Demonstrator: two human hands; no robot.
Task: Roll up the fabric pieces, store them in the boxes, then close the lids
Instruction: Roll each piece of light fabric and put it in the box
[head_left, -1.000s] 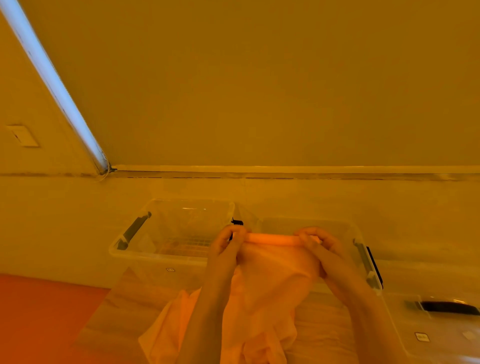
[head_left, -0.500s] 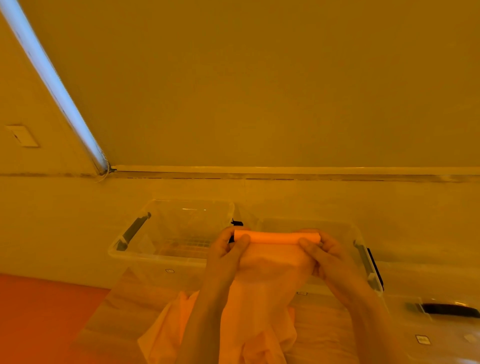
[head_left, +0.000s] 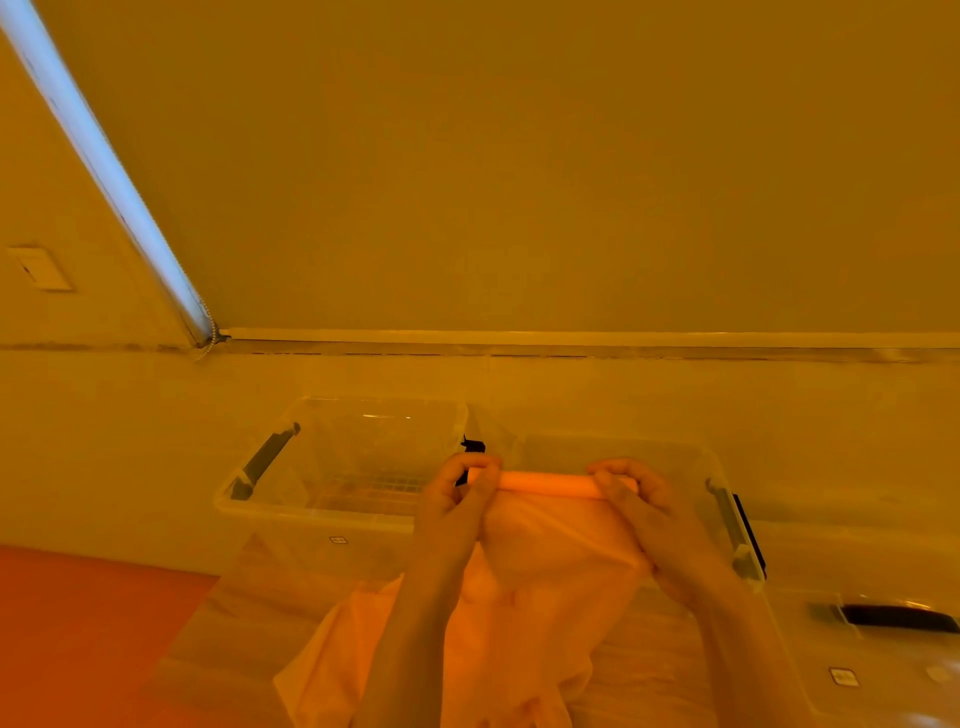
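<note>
I hold an orange fabric piece (head_left: 550, 561) up in front of me, its top edge wound into a tight roll (head_left: 545, 483). My left hand (head_left: 457, 509) pinches the roll's left end and my right hand (head_left: 644, 509) pinches the right end. The loose part of the cloth hangs down between my forearms onto the table. Behind the roll stand two clear plastic boxes without lids: the left box (head_left: 291, 509) and the right box (head_left: 691, 462), partly hidden by my hands.
A clear lid with a dark handle (head_left: 898, 618) lies at the right on the wooden table (head_left: 228, 634). An orange floor area (head_left: 78, 623) shows at lower left. A wall with a ledge rises behind the boxes.
The roll at the cloth's top edge has grown thicker as my fingers turned it, and my hands have shifted slightly outward along it.
</note>
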